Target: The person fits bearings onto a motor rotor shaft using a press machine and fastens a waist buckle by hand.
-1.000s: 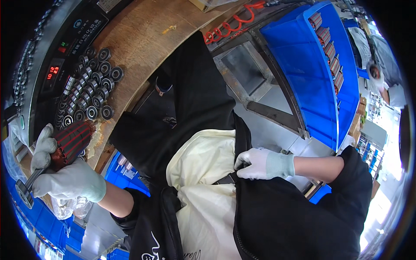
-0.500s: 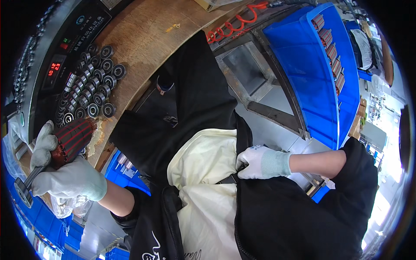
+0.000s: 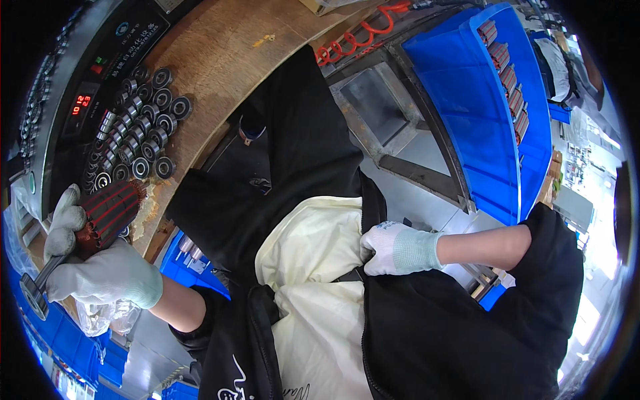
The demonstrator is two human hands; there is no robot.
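Note:
My gloved left hand [image 3: 110,275] is closed around a motor armature [image 3: 112,212], a dark ribbed core with red lines. Its shaft points down and left past my fingers, and a round metal piece like a bearing [image 3: 33,297] shows at that end. The armature is tilted over the bench edge, near a cluster of bearings [image 3: 142,130]. My gloved right hand [image 3: 388,248] rests at my waist, against the edge of my black jacket [image 3: 427,320] and the pale shirt [image 3: 313,240]. Its fingers are curled, and whatever they hold is hidden.
The wooden bench [image 3: 220,50] curves along the left, with a black machine panel [image 3: 100,87] bearing a red display behind the bearings. At right stands a blue bin [image 3: 460,100] with several armatures [image 3: 510,87]. A red coiled hose [image 3: 360,37] hangs beyond the bench, near a metal frame [image 3: 427,173].

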